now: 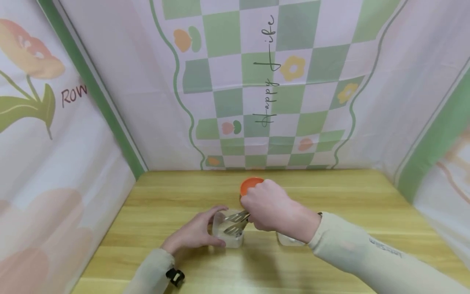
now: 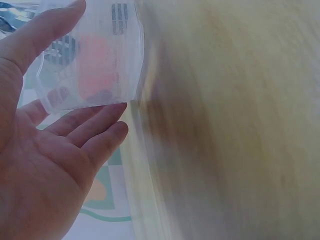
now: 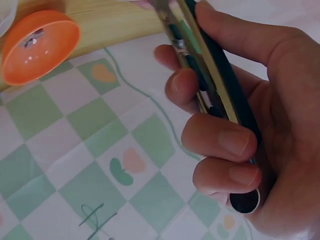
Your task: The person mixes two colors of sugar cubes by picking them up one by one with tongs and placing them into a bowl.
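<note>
A translucent plastic container [image 1: 235, 243] stands on the wooden table. My left hand [image 1: 192, 232] holds its left side, with thumb and fingers on opposite walls; the left wrist view shows the container [image 2: 127, 65] between them. Metal tongs [image 1: 235, 231] with slotted tips are in my right hand [image 1: 269, 206], tips spread and pointing down into the container. In the right wrist view, the fingers wrap around the dark-sided handle of the tongs [image 3: 222, 75]. Whether anything lies between the tips cannot be made out.
An orange bowl [image 1: 250, 184] sits behind the right hand, partly hidden by it. Another pale container [image 1: 290, 241] shows beneath the right forearm. A checked fabric backdrop [image 1: 257, 98] rises at the table's [image 1: 176, 185] far edge, with printed fabric on both sides.
</note>
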Demonstrator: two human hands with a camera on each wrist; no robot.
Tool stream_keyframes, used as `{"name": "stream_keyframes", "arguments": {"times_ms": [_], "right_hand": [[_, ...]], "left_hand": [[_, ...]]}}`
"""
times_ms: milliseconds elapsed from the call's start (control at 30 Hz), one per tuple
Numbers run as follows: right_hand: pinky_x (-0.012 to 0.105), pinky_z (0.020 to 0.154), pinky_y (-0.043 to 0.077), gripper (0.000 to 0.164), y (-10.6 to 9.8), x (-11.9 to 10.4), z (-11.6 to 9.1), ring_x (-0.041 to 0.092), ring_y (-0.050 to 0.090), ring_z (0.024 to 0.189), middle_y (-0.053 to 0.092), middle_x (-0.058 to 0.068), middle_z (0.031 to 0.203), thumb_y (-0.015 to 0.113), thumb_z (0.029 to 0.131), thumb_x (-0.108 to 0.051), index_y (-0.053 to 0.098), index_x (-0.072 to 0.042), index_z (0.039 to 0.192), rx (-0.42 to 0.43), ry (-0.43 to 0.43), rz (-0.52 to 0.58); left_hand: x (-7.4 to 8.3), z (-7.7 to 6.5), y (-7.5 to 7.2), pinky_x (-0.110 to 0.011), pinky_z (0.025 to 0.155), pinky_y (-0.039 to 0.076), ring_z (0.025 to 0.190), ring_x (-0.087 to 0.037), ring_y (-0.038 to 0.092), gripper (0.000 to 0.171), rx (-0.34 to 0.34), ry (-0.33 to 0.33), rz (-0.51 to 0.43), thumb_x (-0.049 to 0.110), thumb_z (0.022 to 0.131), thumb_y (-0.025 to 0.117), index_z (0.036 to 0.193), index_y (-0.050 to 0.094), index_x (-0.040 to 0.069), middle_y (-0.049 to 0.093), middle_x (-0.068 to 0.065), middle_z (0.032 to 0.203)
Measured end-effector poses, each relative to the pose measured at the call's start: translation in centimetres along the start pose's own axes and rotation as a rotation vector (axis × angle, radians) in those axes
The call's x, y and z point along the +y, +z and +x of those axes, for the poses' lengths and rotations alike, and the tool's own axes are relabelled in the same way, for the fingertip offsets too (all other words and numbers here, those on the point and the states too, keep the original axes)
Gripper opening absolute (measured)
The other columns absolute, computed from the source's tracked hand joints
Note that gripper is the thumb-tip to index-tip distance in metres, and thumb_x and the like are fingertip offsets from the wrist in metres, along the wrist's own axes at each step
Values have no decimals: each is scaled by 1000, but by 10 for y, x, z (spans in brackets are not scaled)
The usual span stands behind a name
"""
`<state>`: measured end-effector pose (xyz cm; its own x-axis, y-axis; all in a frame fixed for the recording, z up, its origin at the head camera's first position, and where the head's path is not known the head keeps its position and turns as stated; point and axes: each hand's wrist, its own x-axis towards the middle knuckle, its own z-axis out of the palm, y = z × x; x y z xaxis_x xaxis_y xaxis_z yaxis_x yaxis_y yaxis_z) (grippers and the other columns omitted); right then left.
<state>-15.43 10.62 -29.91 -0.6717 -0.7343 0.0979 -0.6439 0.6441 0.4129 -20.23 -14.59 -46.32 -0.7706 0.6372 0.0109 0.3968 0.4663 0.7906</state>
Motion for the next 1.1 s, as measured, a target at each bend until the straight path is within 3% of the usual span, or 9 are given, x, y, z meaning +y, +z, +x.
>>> {"name": "stream_keyframes", "arguments": {"times_ms": [133,267,500,700,867,1100], "right_hand": [[31,45,45,39,-2,-7,9,12,42,48,43,-7,57,87,73,-26,51,-21,60,-9,-1,-34],[28,44,44,34,-5,-17,21,10,37,49,42,-8,56,79,78,-18,51,-21,59,-91,35,-66],[26,51,49,27,-10,-33,46,6,50,52,46,-11,58,79,85,-30,61,-26,66,-244,107,-149],[25,46,52,30,-10,-42,56,8,55,48,51,-8,57,73,95,-34,67,-22,69,-332,138,-222],[28,50,56,24,-7,-44,62,11,62,54,57,-5,62,73,95,-35,71,-20,76,-385,153,-196],[25,54,50,23,-2,-35,67,7,47,54,51,-8,64,76,91,-38,66,-23,77,-411,123,-115]], "left_hand": [[-2,0,-1,-48,113,44,132,-25,58,104,-4,0,-12,31,76,96,162,38,21,60,-2,145],[-2,-1,-2,-48,114,43,133,-25,57,103,-9,3,-17,32,77,95,162,38,19,59,-4,147],[-2,-2,-3,-46,113,44,133,-24,57,105,-4,6,-32,31,77,96,163,37,22,55,-5,152],[-2,1,-2,-43,110,47,129,-22,59,106,-14,15,-34,32,78,96,164,35,25,55,0,152],[-4,1,-1,-39,106,50,125,-22,61,106,-20,21,-33,35,78,95,165,34,25,58,-1,148],[-8,1,-3,-39,103,51,123,-22,62,103,-15,40,-37,30,77,96,162,37,31,61,-6,144]]}}
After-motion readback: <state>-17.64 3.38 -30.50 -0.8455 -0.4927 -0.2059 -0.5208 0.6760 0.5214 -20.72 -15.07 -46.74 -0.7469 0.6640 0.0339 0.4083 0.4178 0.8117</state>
